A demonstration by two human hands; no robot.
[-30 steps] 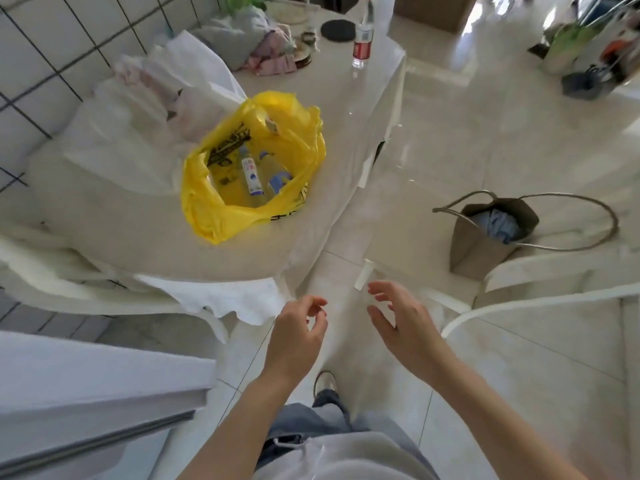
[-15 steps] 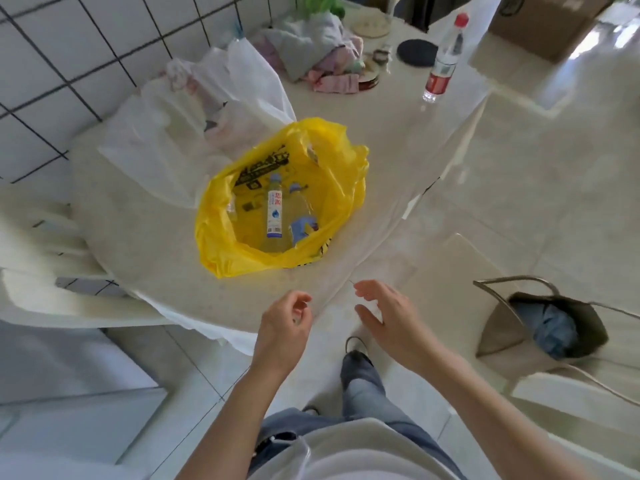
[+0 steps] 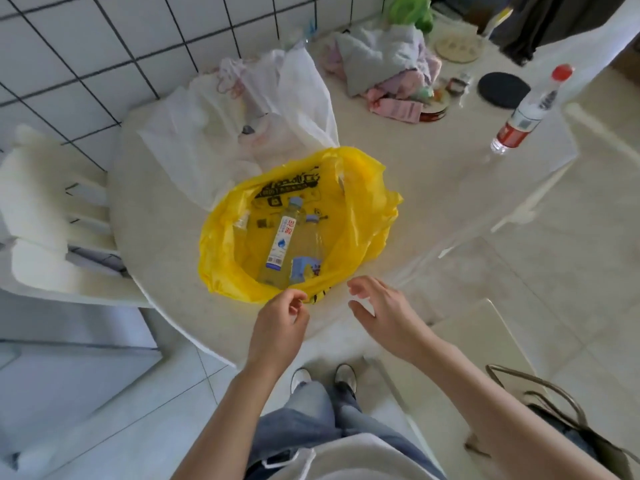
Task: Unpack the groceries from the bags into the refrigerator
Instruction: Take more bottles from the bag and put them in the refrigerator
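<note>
bag (image 3: pixel 363 209) yellow, black print | bottle cap (image 3: pixel 561 71) red | wall tiles (image 3: pixel 104 46) white, dark grid

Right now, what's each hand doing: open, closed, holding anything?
Left hand: open, fingers loosely curled, holding nothing.
Right hand: open, holding nothing.
</note>
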